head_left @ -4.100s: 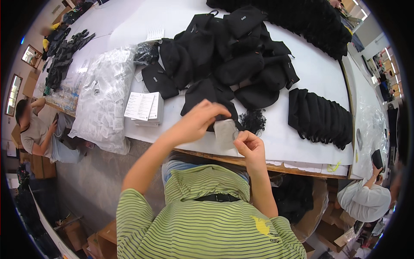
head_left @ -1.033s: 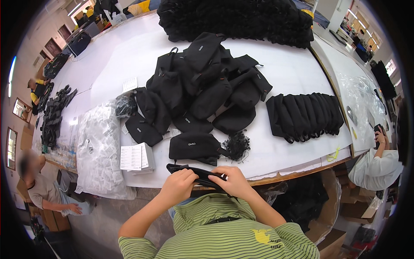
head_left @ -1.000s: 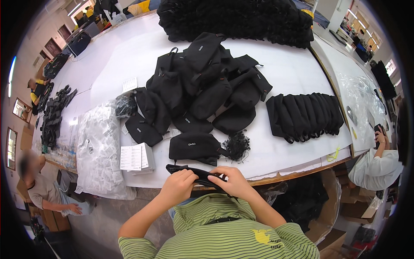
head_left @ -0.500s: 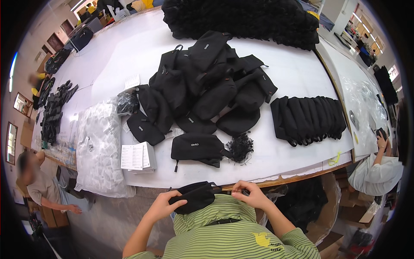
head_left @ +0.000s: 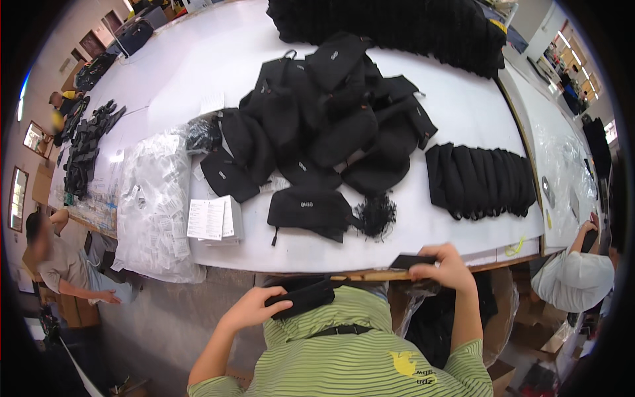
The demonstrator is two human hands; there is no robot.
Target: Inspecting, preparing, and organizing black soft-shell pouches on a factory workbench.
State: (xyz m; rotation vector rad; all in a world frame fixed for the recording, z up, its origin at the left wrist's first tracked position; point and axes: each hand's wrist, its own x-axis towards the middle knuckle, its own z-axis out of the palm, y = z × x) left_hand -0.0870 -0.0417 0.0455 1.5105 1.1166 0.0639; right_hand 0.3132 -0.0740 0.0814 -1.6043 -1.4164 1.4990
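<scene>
A: Black pouch (head_left: 305,299) — where is it, and who has it?

B: Below the near edge of the white table (head_left: 198,59), against the person's green striped shirt (head_left: 357,357). The left hand (head_left: 254,309) has its fingers curled shut around the pouch's left end. The right hand (head_left: 448,268) is up at the table edge, closed on a flat black piece (head_left: 411,261); whether that piece is part of the same pouch I cannot tell.

A: Take me through the table, biggest first.

B: A long dark mass of black goods (head_left: 397,26) along the far side. Then the loose heap of black pouches (head_left: 324,112) in the middle. To its left, a big clear bag of white tags (head_left: 155,198) hanging over the near edge. On the right, a neat row of black pouches (head_left: 479,178) standing side by side.

A: And the small things?

B: A single black pouch (head_left: 307,210) lying near the edge, a tuft of black cords (head_left: 376,215) just beside it on the right, and a stack of white paper leaflets (head_left: 211,218) to its left.

A: Anyone else?

B: A seated person (head_left: 63,264) at the left, another person (head_left: 575,278) at the right.
</scene>
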